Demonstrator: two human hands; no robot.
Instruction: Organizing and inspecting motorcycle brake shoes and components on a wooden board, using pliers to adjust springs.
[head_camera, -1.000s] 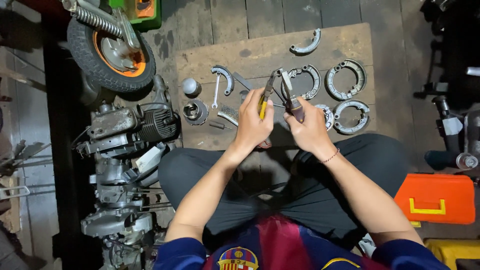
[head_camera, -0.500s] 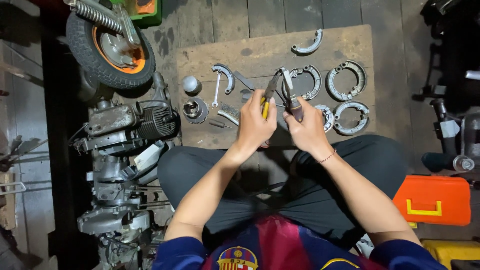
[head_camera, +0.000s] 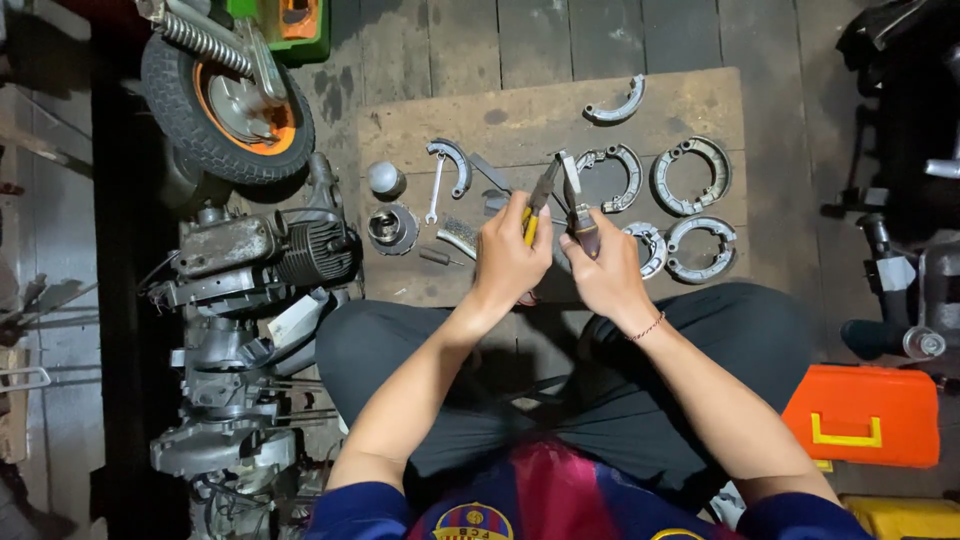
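I sit cross-legged at a wooden board (head_camera: 520, 120) laid on the floor. My left hand (head_camera: 510, 262) grips yellow-handled pliers (head_camera: 538, 200), whose jaws point up and away. My right hand (head_camera: 605, 275) holds a dark-handled tool (head_camera: 580, 215) right beside them; the two tool tips meet around a small metal part above my hands. Just beyond my hands lie curved brake shoes (head_camera: 612, 172), and paired brake shoe sets (head_camera: 690, 175) lie to the right. A wrench (head_camera: 436, 190) and another single shoe (head_camera: 452, 165) lie to the left.
A scooter engine (head_camera: 260, 260) with a small wheel (head_camera: 225, 105) lies on the floor at the left. A piston (head_camera: 390, 228) and a round metal cap (head_camera: 385, 178) sit on the board's left side. An orange case (head_camera: 865, 415) stands at the lower right, with dark machine parts (head_camera: 900, 250) further right.
Both hands have stayed together over the board with only slight shifts of the two tools. Nothing on the board has moved.
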